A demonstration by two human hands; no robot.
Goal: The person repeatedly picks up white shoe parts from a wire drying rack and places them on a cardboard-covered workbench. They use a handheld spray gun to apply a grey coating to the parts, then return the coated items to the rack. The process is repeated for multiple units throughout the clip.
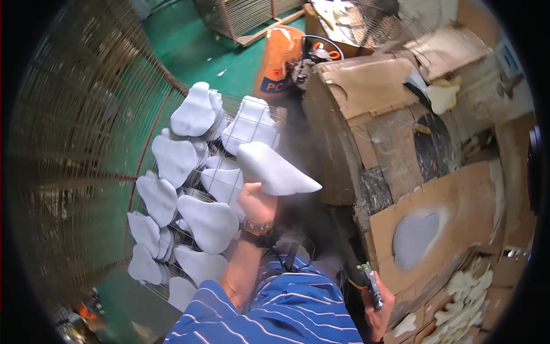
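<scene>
A smooth white saddle-shaped pad (276,171) is held up in my left hand (258,205), whose fingers are mostly hidden under its lower edge. It hangs above the inner edge of a wire rack (262,121) where several similar white pads (207,222) lie in overlapping rows. Low on the right, beside my hip, my right hand (379,314) is closed around what looks like a metal spray gun (372,285) with a greenish tip. The spray gun stays apart from the pad.
To the right stands a bench covered with cardboard (458,198), bearing a grey sprayed patch (417,238). Cream-coloured pads (467,295) are piled at the lower right. An orange bucket (281,60) stands beyond the rack. Tall wire shelving (74,132) lines the left.
</scene>
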